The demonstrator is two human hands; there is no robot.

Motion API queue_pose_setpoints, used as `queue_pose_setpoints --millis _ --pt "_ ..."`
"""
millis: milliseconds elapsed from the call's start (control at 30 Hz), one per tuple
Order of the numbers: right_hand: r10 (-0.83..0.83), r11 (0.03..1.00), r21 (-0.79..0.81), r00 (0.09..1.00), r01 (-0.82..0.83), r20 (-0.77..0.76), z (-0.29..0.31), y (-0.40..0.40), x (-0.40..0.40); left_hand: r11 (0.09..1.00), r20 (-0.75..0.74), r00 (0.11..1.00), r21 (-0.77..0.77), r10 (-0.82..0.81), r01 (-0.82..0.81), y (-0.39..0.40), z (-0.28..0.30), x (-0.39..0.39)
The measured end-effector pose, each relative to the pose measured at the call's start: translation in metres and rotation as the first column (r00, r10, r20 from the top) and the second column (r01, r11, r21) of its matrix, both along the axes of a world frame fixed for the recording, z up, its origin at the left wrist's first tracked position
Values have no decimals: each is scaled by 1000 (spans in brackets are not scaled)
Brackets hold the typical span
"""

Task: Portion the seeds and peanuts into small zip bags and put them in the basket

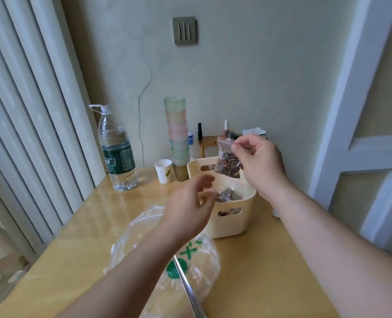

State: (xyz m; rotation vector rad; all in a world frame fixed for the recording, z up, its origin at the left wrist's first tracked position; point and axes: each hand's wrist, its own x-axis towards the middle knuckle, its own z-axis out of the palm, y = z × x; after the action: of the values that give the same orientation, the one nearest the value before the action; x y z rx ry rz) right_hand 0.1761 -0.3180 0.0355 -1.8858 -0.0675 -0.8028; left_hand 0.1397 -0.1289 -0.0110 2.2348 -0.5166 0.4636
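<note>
A: A person's right hand point(258, 157) pinches the top edge of a small zip bag point(228, 160) of striped sunflower seeds, held in the air above the far end of a cream plastic basket point(230, 222) on a yellow wooden table point(270, 267)

B: And the left hand point(190, 205)?

A: Held loosely, fingers relaxed and slightly curled, holding nothing, just in front of the basket's near left rim. Inside the basket lies another filled seed bag point(228, 195) with a red zip line, and more dark seeds show through the handle slot on the near wall

B: Any writing to read?

A: Little. The large clear plastic bag point(167, 260) under the left forearm carries green printed marks and a green disc, but no word is legible. The water bottle point(117, 150) at the left has a dark green label with white print too small to read. The white paper cup point(164, 171) beside it bears a green leaf motif

B: What else stands there?

A: A stack of pastel cups point(177, 136), green and pink, just behind the basket's left corner; a thin metal strip point(188, 292) lies across the large bag; small bottles point(226, 128) sit on a low shelf by the wall
</note>
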Motion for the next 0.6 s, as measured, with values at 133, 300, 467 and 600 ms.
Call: queue_pose_setpoints --millis 133,300,467,600 --pt "-26 884 -446 938 -139 -345 -16 -1 19 981 78 996 188 38 -52 -9 -24 12" --pt "-105 857 -509 939 -82 -328 -40 2 23 995 144 989 98 -19 5 4 -28 2" --pt "-34 891 -451 998 53 50 -56 8 -33 986 224 971 157 -82 47 39 -44 -32" --pt "162 872 -426 963 -241 -215 -100 32 -93 946 -71 997 321 -19 41 75 -75 -68"
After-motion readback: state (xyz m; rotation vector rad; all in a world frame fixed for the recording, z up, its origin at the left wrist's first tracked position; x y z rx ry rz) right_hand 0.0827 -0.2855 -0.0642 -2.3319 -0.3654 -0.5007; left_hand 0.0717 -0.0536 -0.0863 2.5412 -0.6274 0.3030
